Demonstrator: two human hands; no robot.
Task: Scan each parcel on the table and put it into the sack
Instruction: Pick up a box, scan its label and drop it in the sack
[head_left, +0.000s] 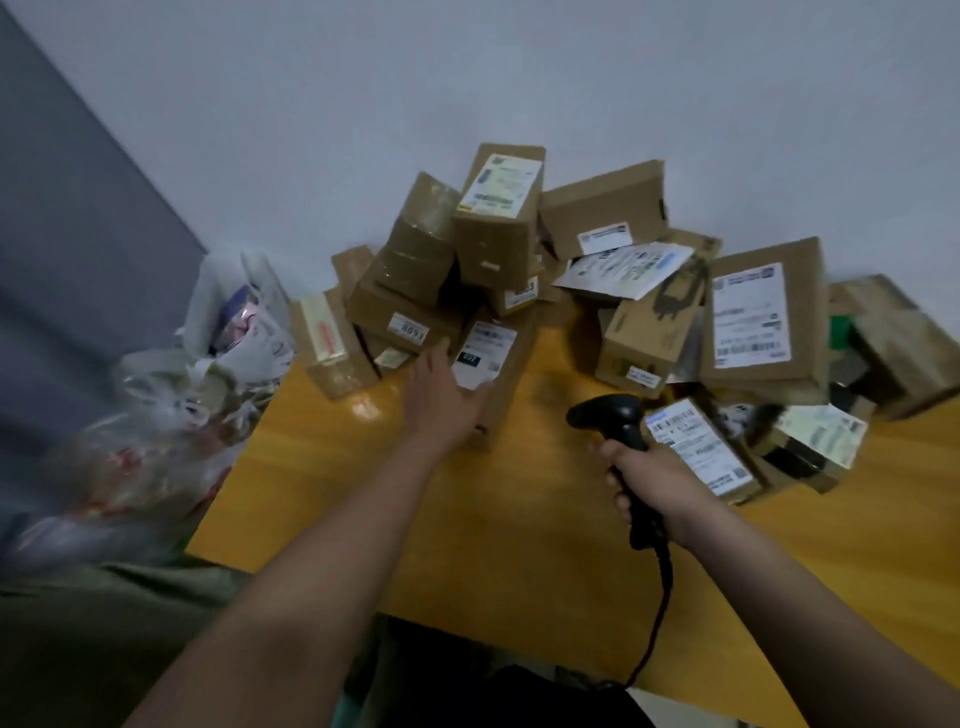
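1. Parcel with a white label (485, 358): a brown cardboard box lying on the wooden table (519, 519) at the near edge of the pile, about 12 o'clock from the middle of the view.
2. The left hand (441, 395) reaches out to this parcel with fingers straight and spread; the fingertips lie on or just over its label and near side, and no curl around the box shows. The blur hides whether they truly touch.
3. The right hand (649, 480) is clenched around the grip of a black barcode scanner (618, 441), whose head points toward 11 o'clock, above the bare tabletop just right of the labelled parcel. Its black cable (657, 613) runs down toward 6 o'clock and off the table's near edge.
4. Just beside the right hand, at its 2 o'clock, lies a flat box with a blue-and-white label (701, 447).
5. Beyond the hands, from 11 to 3 o'clock, the heap of cardboard boxes (613, 260) leans against the pale wall (519, 78); one tall box with a yellowish label (501, 208) stands on top at 12 o'clock.
6. At 9 o'clock, off the table's left edge, the pale sack (171, 405) stands open, with packages inside, blurred.
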